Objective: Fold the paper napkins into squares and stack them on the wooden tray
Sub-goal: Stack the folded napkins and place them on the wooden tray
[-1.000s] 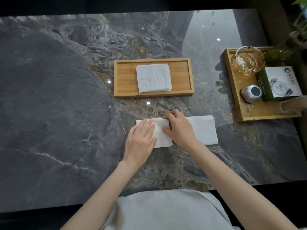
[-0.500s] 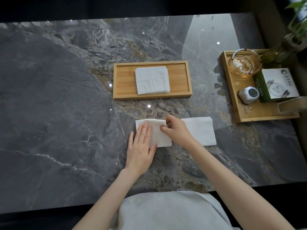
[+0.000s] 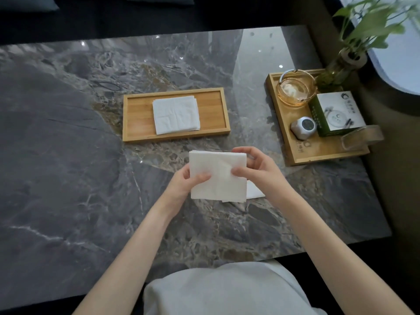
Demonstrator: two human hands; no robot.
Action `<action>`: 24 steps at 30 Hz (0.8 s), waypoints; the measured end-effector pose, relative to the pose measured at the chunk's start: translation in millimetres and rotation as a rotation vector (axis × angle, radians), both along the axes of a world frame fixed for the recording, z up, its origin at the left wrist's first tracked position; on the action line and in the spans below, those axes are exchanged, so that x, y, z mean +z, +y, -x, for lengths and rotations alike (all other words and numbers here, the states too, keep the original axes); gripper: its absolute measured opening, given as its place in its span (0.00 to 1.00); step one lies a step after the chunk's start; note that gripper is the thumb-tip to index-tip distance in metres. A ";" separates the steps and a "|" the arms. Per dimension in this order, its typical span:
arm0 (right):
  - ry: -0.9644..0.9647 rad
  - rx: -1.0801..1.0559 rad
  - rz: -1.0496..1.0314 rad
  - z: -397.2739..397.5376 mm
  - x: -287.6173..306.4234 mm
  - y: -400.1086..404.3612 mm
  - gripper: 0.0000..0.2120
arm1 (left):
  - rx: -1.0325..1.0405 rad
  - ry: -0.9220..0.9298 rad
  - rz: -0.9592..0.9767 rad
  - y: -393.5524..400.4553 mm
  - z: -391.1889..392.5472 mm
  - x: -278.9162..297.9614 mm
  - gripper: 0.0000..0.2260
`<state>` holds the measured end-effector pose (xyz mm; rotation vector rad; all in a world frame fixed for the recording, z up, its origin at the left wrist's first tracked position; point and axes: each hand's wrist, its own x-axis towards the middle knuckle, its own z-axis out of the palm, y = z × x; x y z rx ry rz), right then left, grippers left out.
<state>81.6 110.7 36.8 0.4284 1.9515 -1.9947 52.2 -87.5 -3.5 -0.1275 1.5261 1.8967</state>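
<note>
Head view — marble tabletop, seen from above.

Folded paper napkin: roughly square, lifted clear of the marble, held between both hands. Left hand: thumb pressed on the near-left face, fingers hidden behind — clamped on the left edge. Right hand: thumb on the right face, fingers curled around the far-right corner — clamped likewise.

Wooden tray: straight ahead of the held napkin and slightly left, long axis running left to right. Stack of folded napkins at its middle, bare wood on either side.

Governing relation: stack lies forward and a little left of the fingers; left hand marginally nearer, by estimate. Held square already roughly aligned with stack edges — likely little turning needed.

Remaining napkin: flat on the marble, mostly hidden under the held one and the right wrist.

Second tray, at right, well apart: glass ashtray, small white cube-shaped device, green-and-white box.
</note>
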 end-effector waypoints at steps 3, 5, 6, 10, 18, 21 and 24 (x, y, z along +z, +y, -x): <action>-0.046 -0.121 0.072 -5.5 -2.7 25.9 0.15 | 0.009 -0.012 0.060 28.9 -1.4 -2.8 0.11; -0.142 -0.190 0.109 -8.4 -8.3 40.8 0.14 | 0.052 -0.030 0.065 43.4 -5.0 -5.9 0.10; -0.204 -0.201 0.126 -10.1 -12.3 46.8 0.12 | 0.075 -0.044 0.069 48.6 -6.8 -7.8 0.09; -0.357 -0.208 0.020 -19.0 -37.1 58.2 0.04 | 0.104 -0.083 0.163 61.9 -13.1 -16.5 0.09; -0.186 -0.179 -0.250 -15.1 -62.4 55.7 0.06 | 0.134 -0.118 0.355 67.2 -15.7 -25.1 0.04; -0.139 -0.135 -0.355 -10.1 -65.4 54.6 0.05 | 0.115 -0.081 0.478 66.7 -16.2 -30.4 0.06; -0.136 -0.065 -0.460 -9.4 -67.5 54.8 0.06 | 0.082 -0.003 0.639 65.1 -16.2 -36.3 0.05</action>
